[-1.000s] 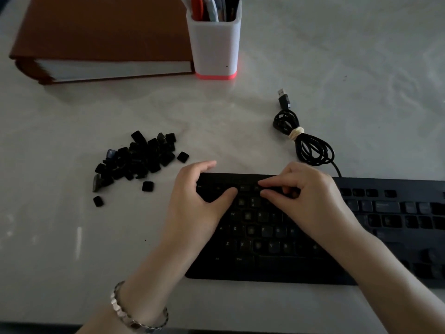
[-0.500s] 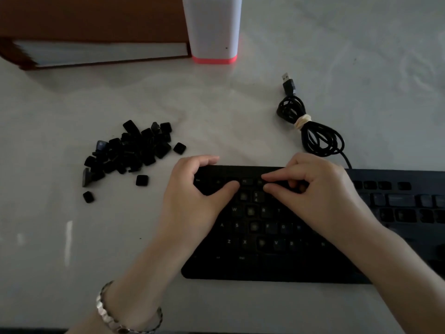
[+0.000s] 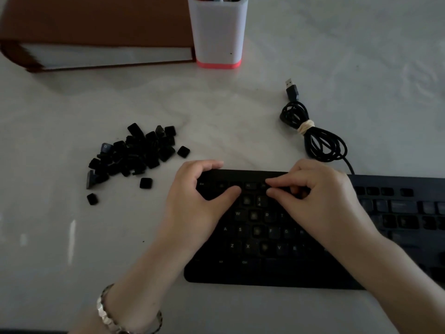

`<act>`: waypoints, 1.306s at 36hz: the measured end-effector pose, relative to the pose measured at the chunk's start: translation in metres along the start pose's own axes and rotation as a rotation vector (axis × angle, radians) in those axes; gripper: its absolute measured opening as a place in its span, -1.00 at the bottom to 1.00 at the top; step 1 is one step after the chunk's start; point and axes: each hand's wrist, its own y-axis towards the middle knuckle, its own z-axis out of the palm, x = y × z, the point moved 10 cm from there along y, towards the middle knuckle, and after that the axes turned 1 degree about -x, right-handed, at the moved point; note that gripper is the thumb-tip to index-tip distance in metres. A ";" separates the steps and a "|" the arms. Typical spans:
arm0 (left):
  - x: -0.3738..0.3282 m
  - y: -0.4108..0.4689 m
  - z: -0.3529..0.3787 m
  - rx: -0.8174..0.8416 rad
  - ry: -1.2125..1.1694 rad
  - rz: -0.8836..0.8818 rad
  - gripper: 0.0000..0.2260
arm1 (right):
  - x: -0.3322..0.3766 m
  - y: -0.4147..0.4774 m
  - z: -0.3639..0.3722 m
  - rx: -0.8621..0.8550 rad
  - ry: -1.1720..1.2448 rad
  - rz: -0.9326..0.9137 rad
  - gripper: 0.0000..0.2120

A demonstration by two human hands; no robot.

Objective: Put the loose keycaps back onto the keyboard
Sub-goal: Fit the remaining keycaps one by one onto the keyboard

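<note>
Keyboard [image 3: 265, 268] corner is gripped by left hand [image 3: 197, 203] for steadiness. Right hand [image 3: 320, 203] pinches over top row; contents not discernible.

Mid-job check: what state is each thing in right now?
keyboard: flat, some left-half keycaps missing.
loose keycaps: heaped left of keyboard.
cable: coiled, tied, plug free.
left hand: grips keyboard's top-left corner.
right hand: fingertips on top row; grip unclear.
pen holder: upright.
book: closed.

Black keycaps [image 3: 134, 153] heaped beside keyboard [image 3: 265, 249]
</note>
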 end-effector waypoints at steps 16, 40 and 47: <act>0.007 0.001 0.000 0.075 -0.063 -0.060 -0.59 | 0.017 0.002 0.001 -0.017 0.003 -0.079 -0.84; 0.005 0.005 -0.003 0.046 -0.204 -0.091 -0.76 | 0.039 0.012 0.033 0.150 -0.104 -0.089 -0.86; 0.003 0.006 -0.005 0.028 -0.174 -0.088 -0.78 | 0.031 0.009 0.033 0.159 -0.044 -0.059 -0.86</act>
